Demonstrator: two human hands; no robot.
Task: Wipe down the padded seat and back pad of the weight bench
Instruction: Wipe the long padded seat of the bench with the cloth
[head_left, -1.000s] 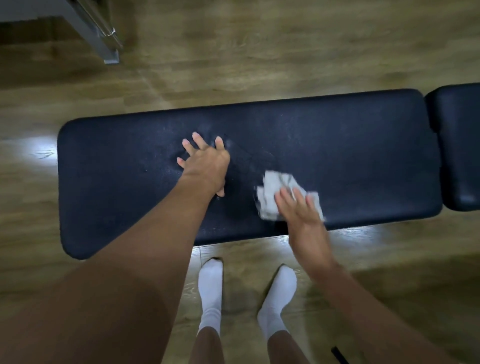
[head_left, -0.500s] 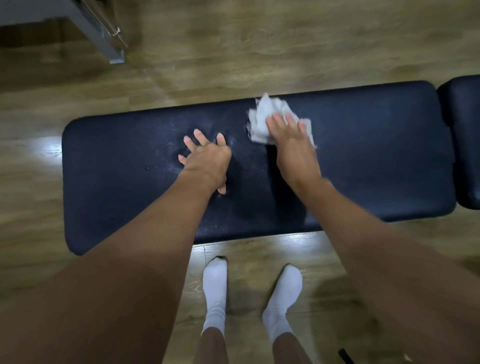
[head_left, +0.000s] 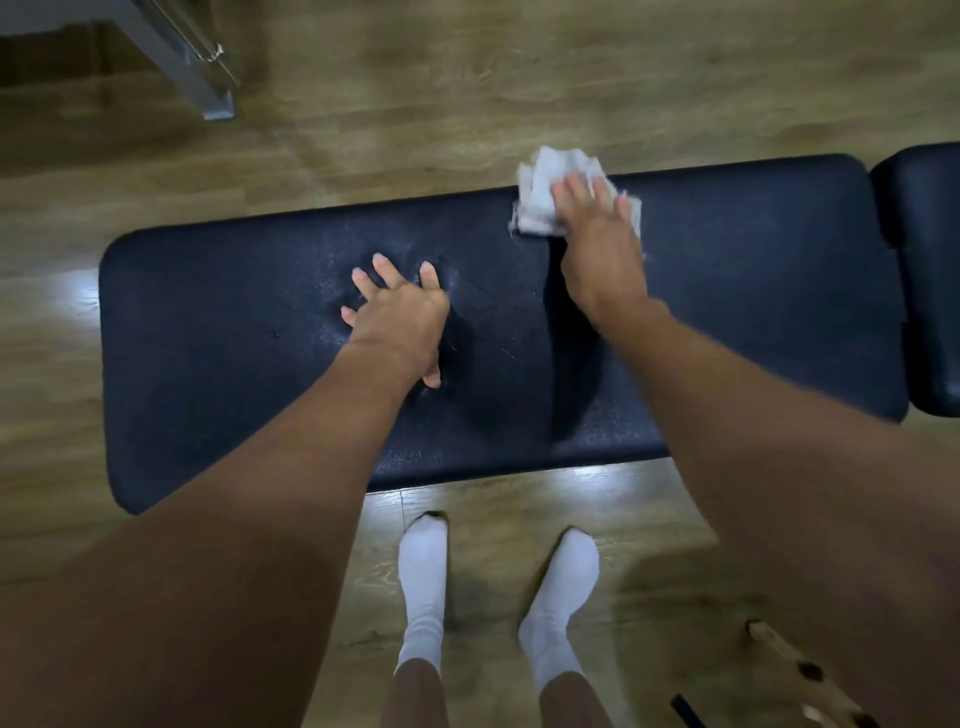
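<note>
The long black back pad (head_left: 753, 291) of the weight bench lies across the middle of the view. The shorter black seat pad (head_left: 930, 270) adjoins it at the right edge. My right hand (head_left: 597, 249) presses a crumpled white cloth (head_left: 545, 192) flat against the pad's far edge, and part of the cloth hangs past that edge. My left hand (head_left: 400, 317) rests on the pad's centre with fingers spread, holding nothing.
Wooden floor surrounds the bench. A grey metal frame leg (head_left: 202, 78) stands at the top left. My two feet in white socks (head_left: 426, 582) stand close to the bench's near side. A wooden object (head_left: 800, 670) lies at the bottom right.
My right hand has swept the cloth from the near edge of the pad to the far edge and slightly right. My left hand has stayed planted.
</note>
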